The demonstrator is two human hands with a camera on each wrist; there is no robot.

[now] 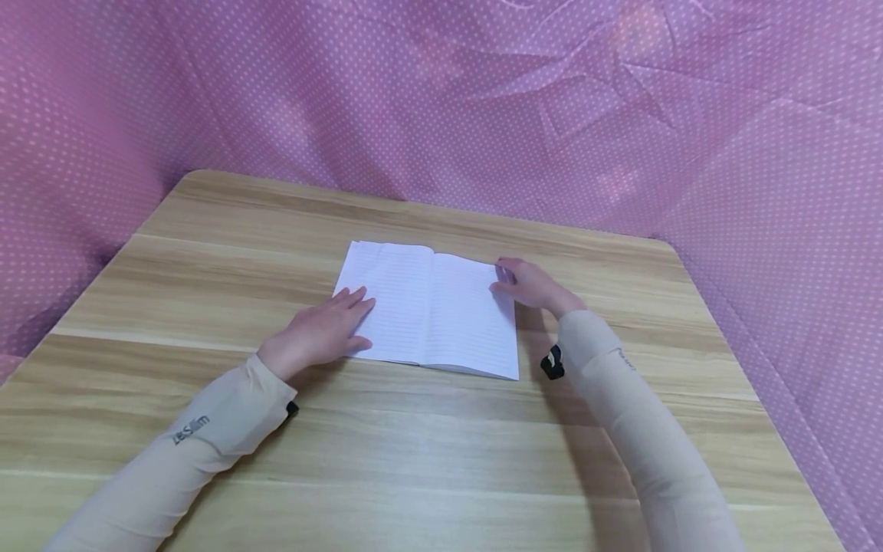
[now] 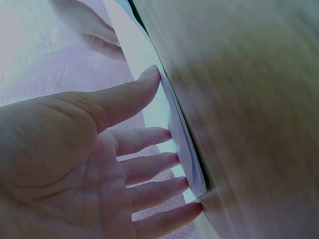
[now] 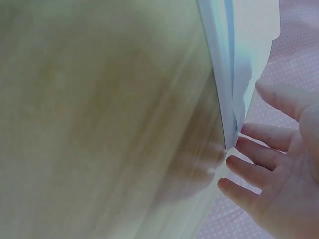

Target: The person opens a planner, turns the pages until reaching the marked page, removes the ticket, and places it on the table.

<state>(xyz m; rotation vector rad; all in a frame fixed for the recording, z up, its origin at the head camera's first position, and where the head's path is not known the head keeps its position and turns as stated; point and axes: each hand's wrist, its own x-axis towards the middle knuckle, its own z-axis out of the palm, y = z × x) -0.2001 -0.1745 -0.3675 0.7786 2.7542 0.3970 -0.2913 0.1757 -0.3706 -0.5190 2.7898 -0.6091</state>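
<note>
A notebook point(image 1: 464, 318) with lined white pages lies spread flat on the wooden table. My left hand point(image 1: 319, 333) rests its fingertips on the left page, its fingers straight and the thumb held apart near the bottom edge. In the left wrist view, the fingertips point(image 2: 175, 158) meet the paper along its edge. At the upper right edge of the notebook is my right hand point(image 1: 533, 287), thumb over the page. The right wrist view shows its fingers point(image 3: 261, 152) extended at the page corner, the thumb spread away from them.
Pale wood-grain tabletop point(image 1: 414, 452) surrounds the notebook on all sides. Pink dotted cloth point(image 1: 441, 107) hangs behind the table and along both sides. Both forearms wear beige sleeves point(image 1: 228, 414), and a black strap end point(image 1: 553, 363) shows under the right one.
</note>
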